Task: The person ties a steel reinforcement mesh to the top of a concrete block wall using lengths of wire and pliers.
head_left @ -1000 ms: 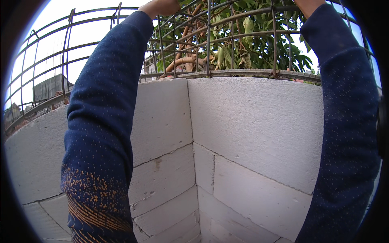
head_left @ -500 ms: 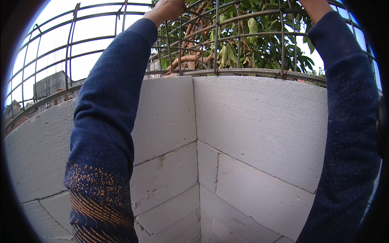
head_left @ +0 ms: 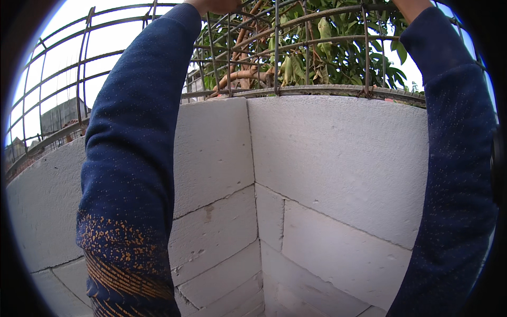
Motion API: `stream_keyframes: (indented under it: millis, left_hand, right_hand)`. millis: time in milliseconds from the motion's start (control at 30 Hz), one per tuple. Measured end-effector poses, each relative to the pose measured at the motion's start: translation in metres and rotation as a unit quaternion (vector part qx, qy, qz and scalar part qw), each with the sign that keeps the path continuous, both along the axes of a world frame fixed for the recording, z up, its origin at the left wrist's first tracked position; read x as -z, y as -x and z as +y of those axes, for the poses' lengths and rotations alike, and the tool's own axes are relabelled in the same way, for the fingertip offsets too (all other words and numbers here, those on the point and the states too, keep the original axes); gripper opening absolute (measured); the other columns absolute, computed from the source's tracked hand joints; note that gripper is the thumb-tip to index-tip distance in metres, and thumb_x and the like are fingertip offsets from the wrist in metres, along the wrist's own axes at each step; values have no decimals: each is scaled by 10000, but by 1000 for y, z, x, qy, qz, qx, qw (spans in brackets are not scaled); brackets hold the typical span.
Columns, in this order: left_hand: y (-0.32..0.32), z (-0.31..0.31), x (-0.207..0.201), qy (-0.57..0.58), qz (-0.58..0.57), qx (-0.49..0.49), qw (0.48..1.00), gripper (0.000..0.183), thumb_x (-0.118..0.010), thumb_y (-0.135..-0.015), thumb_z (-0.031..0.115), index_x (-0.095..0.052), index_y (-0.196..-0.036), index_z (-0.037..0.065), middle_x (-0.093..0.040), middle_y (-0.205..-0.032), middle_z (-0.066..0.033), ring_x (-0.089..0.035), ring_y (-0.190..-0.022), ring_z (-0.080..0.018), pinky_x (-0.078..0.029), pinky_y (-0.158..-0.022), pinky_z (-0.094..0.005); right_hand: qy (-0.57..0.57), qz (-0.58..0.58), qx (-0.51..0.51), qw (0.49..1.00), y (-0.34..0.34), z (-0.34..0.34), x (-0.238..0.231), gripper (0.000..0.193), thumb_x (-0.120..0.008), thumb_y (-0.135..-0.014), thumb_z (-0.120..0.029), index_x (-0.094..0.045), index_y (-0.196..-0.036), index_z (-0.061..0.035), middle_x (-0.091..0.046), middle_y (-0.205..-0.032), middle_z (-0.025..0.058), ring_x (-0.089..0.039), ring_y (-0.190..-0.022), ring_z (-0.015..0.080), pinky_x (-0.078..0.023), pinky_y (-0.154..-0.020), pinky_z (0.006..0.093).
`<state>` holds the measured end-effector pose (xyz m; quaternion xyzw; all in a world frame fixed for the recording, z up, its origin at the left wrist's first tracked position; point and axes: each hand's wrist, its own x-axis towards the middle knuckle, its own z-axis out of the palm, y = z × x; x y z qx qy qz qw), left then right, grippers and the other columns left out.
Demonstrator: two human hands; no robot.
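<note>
Rebar (head_left: 274, 47) rises as a rusty grid of upright and crosswise bars above the block wall (head_left: 338, 158), and both arms reach straight up to it. The left hand (head_left: 214, 5) shows only as a sliver of wrist and knuckles at the top edge of the view, just at the upper bars of the cage near its corner; whether it is open or closed around a bar cannot be told. The right hand (head_left: 412, 6) is cut off the same way at the top edge (only the wrist shows), up against the bars on the right side, and its grip cannot be told either. Dark blue sleeves (head_left: 137, 158) with orange speckling cover both forearms, the left one crossing in front of the left wall face.

The wall is of large pale grey blocks laid in courses, two faces meeting in an inside corner between the arms. Its top edge runs just under the lowest horizontal bar, which follows the rim on both sides of the corner. Between the two sleeves the corner stands open and unobstructed down to the lower courses. Behind the bars a leafy tree (head_left: 338, 47) with brownish branches crowds close to the cage on the right; to the left the grid stands against bright sky.
</note>
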<state>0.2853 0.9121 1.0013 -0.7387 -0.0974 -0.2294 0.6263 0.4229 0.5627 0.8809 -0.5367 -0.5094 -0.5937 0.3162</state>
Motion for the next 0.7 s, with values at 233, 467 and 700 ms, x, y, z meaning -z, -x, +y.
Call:
stream_keyframes:
  millis: [233,467,700]
  left_hand:
    - [18,21,-11,-65,-25,-150,986,224,-585,-850,186,-756,-875,44,-713,-847,-174,-680,-785,-340,-544,-725,-449]
    - [-13,-23,62,169,-278,172,930,202,-602,-792,37,-756,-910,-19,-722,-835,-196,-703,-778,-273,-559,-696,-410]
    - [8,-37,81,167,-219,297,914,230,-673,-737,70,-687,-963,29,-695,-941,-170,-656,-987,-299,-535,-812,-437]
  right_hand:
    - [2,-5,-28,1000,18,-4,10,202,-585,-786,-49,-732,-923,-29,-720,-891,189,-684,-848,289,-533,-759,402]
    - [0,16,-19,1000,0,-2,15,238,-585,-802,-59,-748,-974,-47,-724,-920,188,-691,-870,288,-536,-773,399]
    - [-15,26,-19,999,5,-1,15,273,-582,-800,-57,-744,-1019,-53,-717,-953,192,-686,-892,296,-540,-769,394]
